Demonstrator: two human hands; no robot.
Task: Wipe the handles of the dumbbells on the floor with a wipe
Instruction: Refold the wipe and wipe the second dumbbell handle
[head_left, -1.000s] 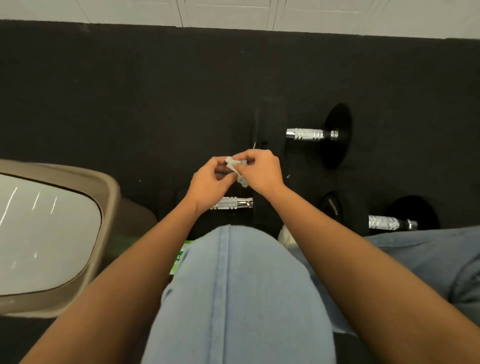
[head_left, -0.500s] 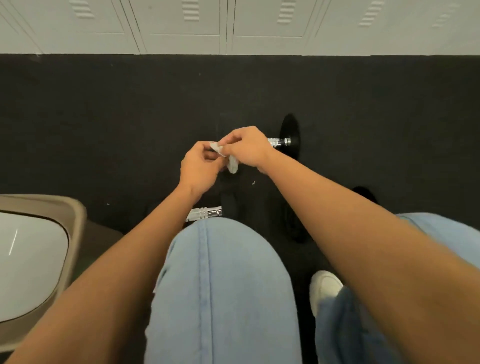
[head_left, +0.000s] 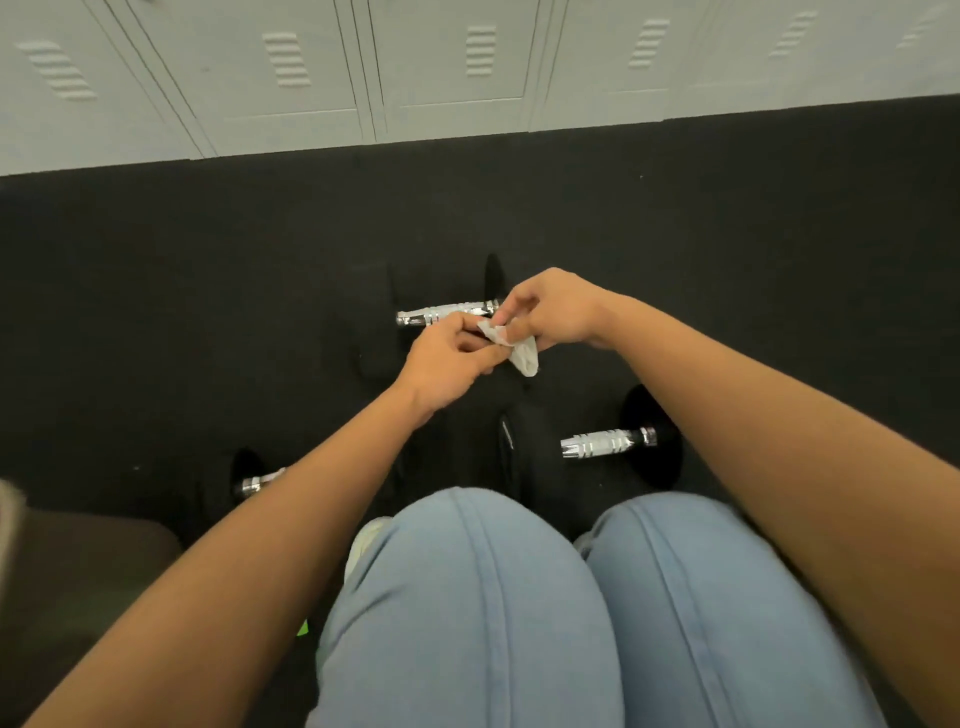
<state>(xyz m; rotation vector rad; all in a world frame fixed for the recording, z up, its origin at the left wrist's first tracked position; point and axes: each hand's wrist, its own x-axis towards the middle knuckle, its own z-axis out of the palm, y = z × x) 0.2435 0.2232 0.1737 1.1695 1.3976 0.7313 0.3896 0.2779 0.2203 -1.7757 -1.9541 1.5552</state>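
A small crumpled white wipe (head_left: 511, 345) is pinched between my left hand (head_left: 449, 361) and my right hand (head_left: 553, 312), held in the air in front of my knees. Three black dumbbells with chrome handles lie on the dark floor. The far dumbbell's handle (head_left: 441, 314) shows just beyond my fingers. A second dumbbell's handle (head_left: 605, 443) lies to the right below my hands. Of the third dumbbell's handle (head_left: 257, 483), only the left end shows beside my left forearm.
Pale lockers (head_left: 441, 67) line the far edge of the black floor (head_left: 208, 312). My knees in light blue jeans (head_left: 478, 597) fill the bottom middle. A tan bin edge (head_left: 8, 525) sits at the far left, and a shoe (head_left: 366, 540) peeks out beside my left knee.
The view tilted up and shifted, bringing more lockers and the right dumbbell into sight. My hands keep working the wipe between them and have drifted right, over the far dumbbell.
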